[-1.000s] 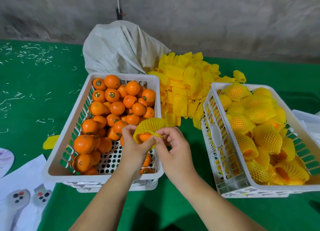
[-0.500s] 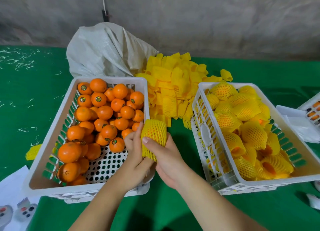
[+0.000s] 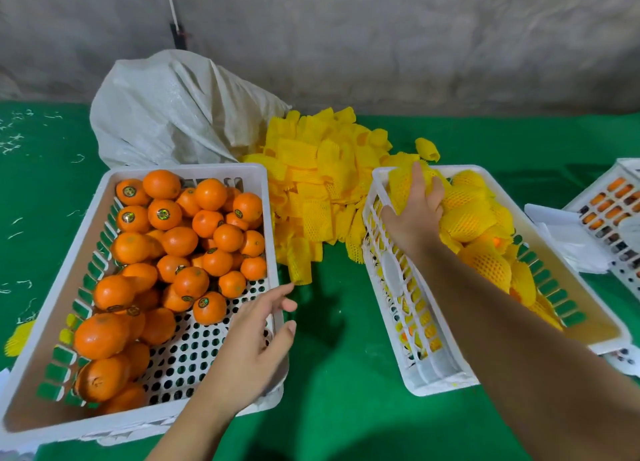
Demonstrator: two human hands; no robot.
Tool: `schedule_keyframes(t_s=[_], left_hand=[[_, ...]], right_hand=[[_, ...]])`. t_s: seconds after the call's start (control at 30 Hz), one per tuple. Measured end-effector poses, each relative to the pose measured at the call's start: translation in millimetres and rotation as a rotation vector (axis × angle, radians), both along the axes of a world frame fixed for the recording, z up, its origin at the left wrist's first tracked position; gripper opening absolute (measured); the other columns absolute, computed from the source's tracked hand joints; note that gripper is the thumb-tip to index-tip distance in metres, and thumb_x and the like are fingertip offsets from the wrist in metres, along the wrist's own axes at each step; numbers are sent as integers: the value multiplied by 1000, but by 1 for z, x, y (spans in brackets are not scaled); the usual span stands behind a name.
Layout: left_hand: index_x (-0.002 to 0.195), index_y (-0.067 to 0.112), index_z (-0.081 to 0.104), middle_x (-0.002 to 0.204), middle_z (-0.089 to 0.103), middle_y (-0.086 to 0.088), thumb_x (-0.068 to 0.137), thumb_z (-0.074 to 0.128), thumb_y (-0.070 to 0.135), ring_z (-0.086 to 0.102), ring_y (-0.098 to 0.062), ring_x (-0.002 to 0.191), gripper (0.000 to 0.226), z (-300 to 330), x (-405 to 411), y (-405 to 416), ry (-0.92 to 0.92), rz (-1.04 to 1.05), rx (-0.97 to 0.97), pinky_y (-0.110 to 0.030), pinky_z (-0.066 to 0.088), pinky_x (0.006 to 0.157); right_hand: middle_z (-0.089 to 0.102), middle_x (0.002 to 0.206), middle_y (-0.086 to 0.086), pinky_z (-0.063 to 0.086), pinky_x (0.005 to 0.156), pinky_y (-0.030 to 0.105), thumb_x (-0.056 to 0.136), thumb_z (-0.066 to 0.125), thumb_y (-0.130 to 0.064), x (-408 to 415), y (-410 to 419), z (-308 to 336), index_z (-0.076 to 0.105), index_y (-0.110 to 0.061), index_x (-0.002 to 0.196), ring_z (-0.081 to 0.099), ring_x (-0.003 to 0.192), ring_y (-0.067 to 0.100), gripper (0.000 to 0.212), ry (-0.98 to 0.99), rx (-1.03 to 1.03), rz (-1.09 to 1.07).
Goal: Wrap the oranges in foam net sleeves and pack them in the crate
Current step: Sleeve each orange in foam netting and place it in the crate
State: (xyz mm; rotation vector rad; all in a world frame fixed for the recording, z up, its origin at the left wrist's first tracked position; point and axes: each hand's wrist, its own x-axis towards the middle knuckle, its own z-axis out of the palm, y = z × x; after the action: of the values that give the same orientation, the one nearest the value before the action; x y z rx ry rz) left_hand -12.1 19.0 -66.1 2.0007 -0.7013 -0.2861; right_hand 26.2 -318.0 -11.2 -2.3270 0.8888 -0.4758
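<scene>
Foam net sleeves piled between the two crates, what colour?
Yellow foam net sleeves, diamond-mesh texture; clearest in the head view.

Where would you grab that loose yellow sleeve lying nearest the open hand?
Probably by its near open end, coming from below-left with the left hand. The foam sleeve lies alone on the green cloth at the pile's near edge, its tube mouth facing the person, so thumb and fingers could likely pinch the rim.

A fruit-packing workroom: white plastic crates (image 3: 263,183) of loose oranges (image 3: 180,240), a heap of foam net sleeves (image 3: 318,169), a woven sack (image 3: 173,114), a green-covered table (image 3: 339,322), a bare concrete wall (image 3: 381,38).
</scene>
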Motion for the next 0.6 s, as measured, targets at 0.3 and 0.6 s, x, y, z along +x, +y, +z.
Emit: schedule_keyframes(t_s=[0.3,0.6], left_hand=[[142,46,54,133,61,22,104,59,37,54,-6,131,39,-2,4,-2,128,107,-60,-41,46,107],[129,44,65,122,69,19,103,61,35,62,-5,121,27,-5,6,-3,201,203,-80,-40,49,105]], right_hand=[[41,141,16,32,115,53,87,65,-51,7,-10,-37,36,-11,148,39,131,39,78,377,-647,72],[48,149,15,28,120,46,99,48,-36,23,-31,-40,45,-8,143,41,141,34,53,477,-666,120]])
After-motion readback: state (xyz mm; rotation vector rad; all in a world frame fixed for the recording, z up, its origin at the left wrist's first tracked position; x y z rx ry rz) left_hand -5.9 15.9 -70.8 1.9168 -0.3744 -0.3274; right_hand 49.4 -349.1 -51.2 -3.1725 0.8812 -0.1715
